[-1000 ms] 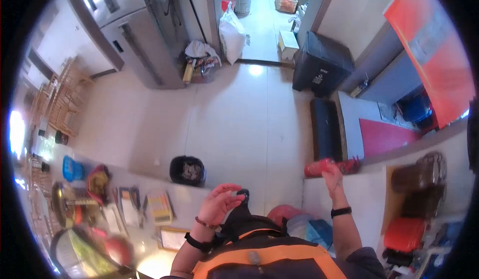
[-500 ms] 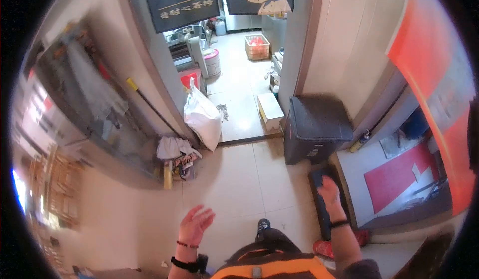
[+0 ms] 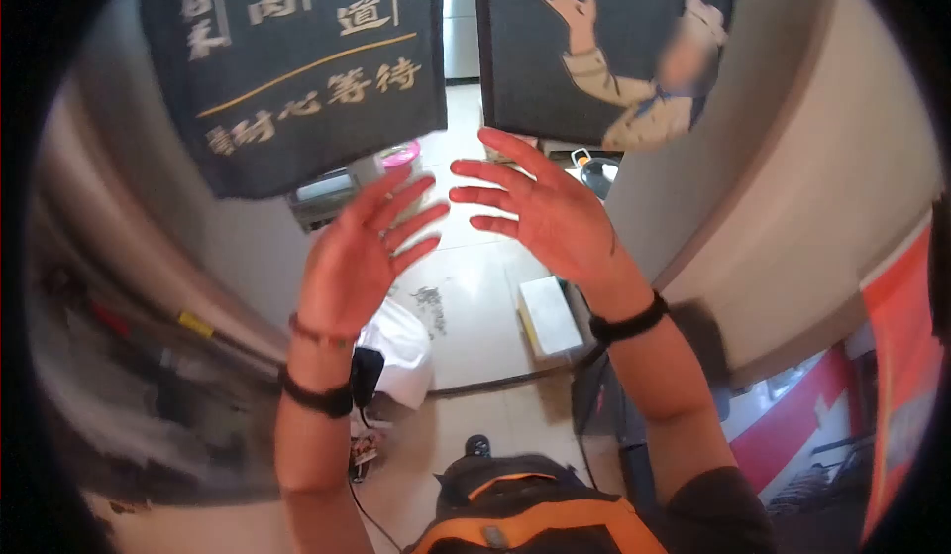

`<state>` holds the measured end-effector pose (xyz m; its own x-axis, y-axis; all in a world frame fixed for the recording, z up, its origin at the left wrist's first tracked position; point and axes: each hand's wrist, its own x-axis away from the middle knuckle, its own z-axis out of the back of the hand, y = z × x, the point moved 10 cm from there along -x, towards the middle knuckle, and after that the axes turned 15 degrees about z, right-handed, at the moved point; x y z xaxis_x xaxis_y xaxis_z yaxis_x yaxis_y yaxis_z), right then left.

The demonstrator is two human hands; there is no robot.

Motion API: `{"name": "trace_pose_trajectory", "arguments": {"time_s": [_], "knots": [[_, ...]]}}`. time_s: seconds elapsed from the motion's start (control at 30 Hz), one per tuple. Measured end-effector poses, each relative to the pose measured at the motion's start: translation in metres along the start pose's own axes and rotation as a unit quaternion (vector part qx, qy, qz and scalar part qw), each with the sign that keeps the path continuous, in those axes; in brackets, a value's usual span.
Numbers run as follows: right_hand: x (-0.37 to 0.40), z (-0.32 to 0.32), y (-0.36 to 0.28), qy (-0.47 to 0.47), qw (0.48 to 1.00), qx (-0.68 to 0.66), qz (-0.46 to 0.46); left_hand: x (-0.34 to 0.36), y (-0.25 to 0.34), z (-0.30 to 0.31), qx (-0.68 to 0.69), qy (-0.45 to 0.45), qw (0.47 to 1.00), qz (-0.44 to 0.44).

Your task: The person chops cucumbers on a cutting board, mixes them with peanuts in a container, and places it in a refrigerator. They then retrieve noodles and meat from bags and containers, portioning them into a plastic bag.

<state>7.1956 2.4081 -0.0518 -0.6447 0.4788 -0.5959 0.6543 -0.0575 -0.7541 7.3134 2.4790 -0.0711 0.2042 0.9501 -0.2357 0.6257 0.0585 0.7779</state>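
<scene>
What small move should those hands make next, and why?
Perhaps nudge the left curtain and right curtain apart: they hang ahead with only a narrow gap between, and the left hand and right hand are raised, open and empty, appearing near the curtains' lower edges.

The left curtain panel hung down, dark, with pale characters above and below a yellow line. Across a narrow gap hung the right curtain panel, also dark, printed with a pale-hatted figure raising one arm.
</scene>
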Motion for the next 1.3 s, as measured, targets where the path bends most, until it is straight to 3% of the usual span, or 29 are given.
{"name": "trace_pose_trajectory", "arguments": {"time_s": [0.03,0.07,0.1,0.13,0.2,0.27,0.3,0.33,0.37,0.4,0.43,0.47,0.5,0.57,0.6,0.63,0.67,0.73,0.87,0.93,0.97,1.03,1.23,1.3], "knots": [[-0.042,0.04,0.015,0.029,0.999,-0.024,-0.029,-0.048,0.019,0.027,0.013,-0.002,1.0,0.006],[-0.081,0.087,0.012,0.016,0.994,-0.108,0.024,-0.098,0.037,0.063,0.127,0.009,0.992,0.015],[-0.117,0.137,0.005,0.077,0.989,-0.112,0.052,-0.142,0.05,0.098,0.239,0.021,0.971,0.024],[-0.15,0.183,-0.013,0.134,0.974,-0.16,0.092,-0.177,0.085,0.13,0.277,-0.003,0.96,-0.043],[-0.2,0.252,-0.073,0.102,0.937,-0.172,0.286,-0.225,0.163,0.197,0.296,-0.073,0.94,-0.152],[-0.213,0.353,-0.129,0.124,0.88,-0.131,0.44,-0.238,0.237,0.31,0.23,-0.18,0.928,-0.232],[-0.213,0.39,-0.153,0.091,0.845,-0.077,0.521,-0.246,0.263,0.333,0.206,-0.239,0.905,-0.284],[-0.226,0.402,-0.162,0.037,0.826,-0.012,0.562,-0.264,0.28,0.323,0.194,-0.302,0.882,-0.307],[-0.238,0.424,-0.166,0.02,0.804,0.037,0.594,-0.298,0.278,0.317,0.198,-0.308,0.88,-0.303],[-0.233,0.445,-0.163,0.06,0.706,0.171,0.685,-0.33,0.275,0.311,0.192,-0.282,0.881,-0.329],[-0.265,0.479,-0.151,0.057,0.697,0.176,0.693,-0.361,0.273,0.32,0.18,-0.26,0.88,-0.354],[-0.299,0.517,-0.131,0.133,0.696,0.244,0.662,-0.393,0.272,0.344,0.183,-0.263,0.886,-0.335],[-0.332,0.556,-0.11,0.208,0.689,0.307,0.623,-0.427,0.266,0.386,0.135,-0.179,0.921,-0.318],[-0.404,0.678,-0.062,0.364,0.742,0.251,0.504,-0.481,0.244,0.477,0.041,-0.013,0.954,-0.297],[-0.448,0.717,-0.037,0.382,0.779,0.264,0.421,-0.51,0.235,0.523,0.082,0.06,0.957,-0.27],[-0.484,0.763,-0.009,0.398,0.817,0.196,0.369,-0.536,0.223,0.568,0.119,0.134,0.952,-0.247],[-0.513,0.803,0.013,0.422,0.826,0.187,0.324,-0.562,0.216,0.598,0.123,0.129,0.953,-0.247],[-0.565,0.873,0.051,0.457,0.835,0.174,0.254,-0.627,0.196,0.673,0.13,0.218,0.95,-0.18],[-0.627,0.999,0.101,0.483,0.826,0.213,0.195,-0.823,0.183,0.752,0.095,0.192,0.974,-0.074],[-0.642,1.065,0.114,0.502,0.811,0.256,0.157,-0.929,0.167,0.808,0.16,0.215,0.962,-0.045],[-0.649,1.098,0.121,0.506,0.805,0.263,0.164,-0.999,0.161,0.807,0.177,0.204,0.963,-0.017],[-0.647,1.166,0.143,0.585,0.766,0.249,0.092,-1.128,0.159,0.812,0.183,0.197,0.962,0.038],[-0.671,1.331,0.086,0.627,0.711,0.304,0.1,-1.45,0.051,0.776,0.15,0.108,0.944,0.273],[-0.668,1.398,0.072,0.649,0.678,0.328,0.109,-1.543,0.013,0.766,0.121,0.091,0.94,0.305]]}}
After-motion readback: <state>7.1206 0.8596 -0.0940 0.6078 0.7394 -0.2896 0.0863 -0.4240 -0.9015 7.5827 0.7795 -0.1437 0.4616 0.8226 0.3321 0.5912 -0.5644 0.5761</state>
